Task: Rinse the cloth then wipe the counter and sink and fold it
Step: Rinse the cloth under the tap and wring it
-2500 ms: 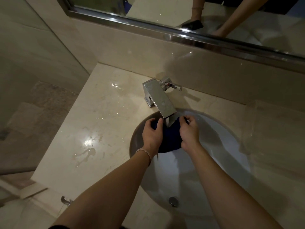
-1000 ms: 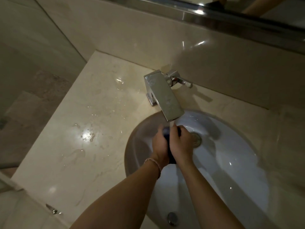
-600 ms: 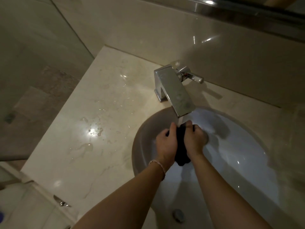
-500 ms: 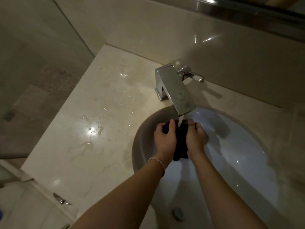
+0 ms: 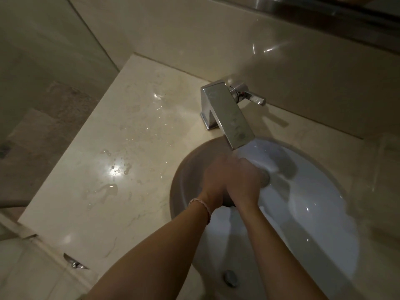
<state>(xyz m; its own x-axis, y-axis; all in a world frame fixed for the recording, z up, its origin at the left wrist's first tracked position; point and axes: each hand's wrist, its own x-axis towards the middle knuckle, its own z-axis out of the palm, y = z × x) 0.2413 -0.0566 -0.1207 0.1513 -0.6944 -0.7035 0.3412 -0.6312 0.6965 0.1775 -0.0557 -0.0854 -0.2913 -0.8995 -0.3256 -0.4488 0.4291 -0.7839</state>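
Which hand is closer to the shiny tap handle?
Right. The right hand sits below the tap handle, under the spout. The left hand is pressed beside it, farther to the left.

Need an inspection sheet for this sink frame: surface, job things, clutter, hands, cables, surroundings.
Surface: marble counter, water droplets and small puddles on it left of the sink.
Job's things: dark cloth, almost hidden between the hands, only a bit showing below them, under the faucet spout.
Clutter: nothing seen.
Hands: left hand and right hand pressed together round the cloth over the basin; motion-blurred.
Cables: nothing seen.
Surroundings: faucet lever pointing right, drain plug, mirror frame, glass panel on the left.
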